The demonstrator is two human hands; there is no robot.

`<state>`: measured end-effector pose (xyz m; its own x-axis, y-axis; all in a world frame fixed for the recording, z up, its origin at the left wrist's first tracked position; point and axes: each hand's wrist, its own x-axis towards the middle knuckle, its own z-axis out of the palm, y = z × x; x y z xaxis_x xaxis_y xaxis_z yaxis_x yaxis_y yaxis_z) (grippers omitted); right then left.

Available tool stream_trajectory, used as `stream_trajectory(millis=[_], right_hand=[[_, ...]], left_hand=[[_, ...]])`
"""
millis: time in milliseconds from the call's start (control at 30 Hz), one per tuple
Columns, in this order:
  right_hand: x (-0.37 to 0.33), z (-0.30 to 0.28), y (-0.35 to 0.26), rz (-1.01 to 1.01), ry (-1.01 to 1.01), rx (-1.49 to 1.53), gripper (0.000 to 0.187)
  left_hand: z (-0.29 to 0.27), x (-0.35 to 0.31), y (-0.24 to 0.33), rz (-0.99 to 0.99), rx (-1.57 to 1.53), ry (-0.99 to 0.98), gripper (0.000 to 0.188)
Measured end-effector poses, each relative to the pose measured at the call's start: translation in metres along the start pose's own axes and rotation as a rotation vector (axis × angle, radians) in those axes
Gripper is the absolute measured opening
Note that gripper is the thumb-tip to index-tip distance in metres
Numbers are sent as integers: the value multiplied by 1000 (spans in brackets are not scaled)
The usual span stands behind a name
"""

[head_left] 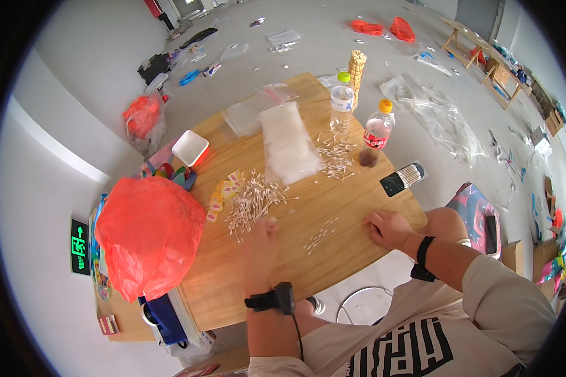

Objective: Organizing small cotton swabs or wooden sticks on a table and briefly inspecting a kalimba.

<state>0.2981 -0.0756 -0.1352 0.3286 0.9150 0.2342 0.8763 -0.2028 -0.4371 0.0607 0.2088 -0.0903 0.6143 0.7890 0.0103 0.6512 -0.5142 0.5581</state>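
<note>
A large heap of cotton swabs [253,202] lies in the middle of the wooden table. At its near edge is my left hand [262,231], blurred by motion, so its fingers and anything in them cannot be made out. A small loose group of swabs [321,235] lies between my two hands. My right hand [388,229] rests on the tabletop by the near right edge, fingers stretched loosely to the left, holding nothing visible. Beyond it lies a small black-backed clear packet of swabs [403,180]. Another scatter of swabs [338,154] lies farther back.
Clear plastic bags [290,143] lie behind the heap. Two bottles, one green-capped [341,108] and one yellow-capped [377,133], stand at the far right edge. Yellow packets [216,201], a white-lined red box [190,148] and a bulky red plastic bag [148,232] occupy the left.
</note>
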Motion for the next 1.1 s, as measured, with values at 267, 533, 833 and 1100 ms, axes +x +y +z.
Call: stream_trajectory(millis=[267,533,833,1100], right_hand=[[-2,1,3,53,-28,-12,18],[0,-2,1,67,-61,3,20],[-4,-4,7,76,-55,15,22],[-1,-4,2,63,-52,33,21]], left_hand=[[40,-1,37,196,46,-179,29],[7,12,10,34,-279,-443,31],[10,1,39,123,-375,-405,35],[27,15,17,277,-270,-177,41]])
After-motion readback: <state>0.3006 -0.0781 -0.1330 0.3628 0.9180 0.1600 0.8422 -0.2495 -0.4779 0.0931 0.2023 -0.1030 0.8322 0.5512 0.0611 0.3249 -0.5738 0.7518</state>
